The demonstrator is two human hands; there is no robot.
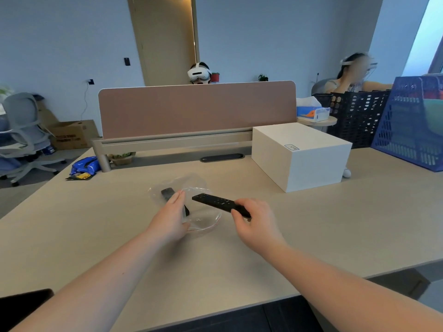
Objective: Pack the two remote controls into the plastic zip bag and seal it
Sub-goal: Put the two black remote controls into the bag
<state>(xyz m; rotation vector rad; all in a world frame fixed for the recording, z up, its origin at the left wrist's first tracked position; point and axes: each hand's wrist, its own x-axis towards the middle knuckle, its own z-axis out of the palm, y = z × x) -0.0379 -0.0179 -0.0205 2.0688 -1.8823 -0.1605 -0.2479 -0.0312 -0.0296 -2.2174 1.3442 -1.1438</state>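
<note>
Left hand [171, 218] pins the bag [191, 207] open on the bench; right hand [254, 219] pinches a remote [217, 202], which should slide in beside the first remote [169, 194].

One camera only, worn on the person's head, looking forward and down across the desk [335, 236]. It sits close: both forearms run in from the bottom edge, and the hands work mid-frame. The wide lens bends the edges and reaches past the divider [196, 109] to the far wall [60, 44] and door [165, 39].
</note>
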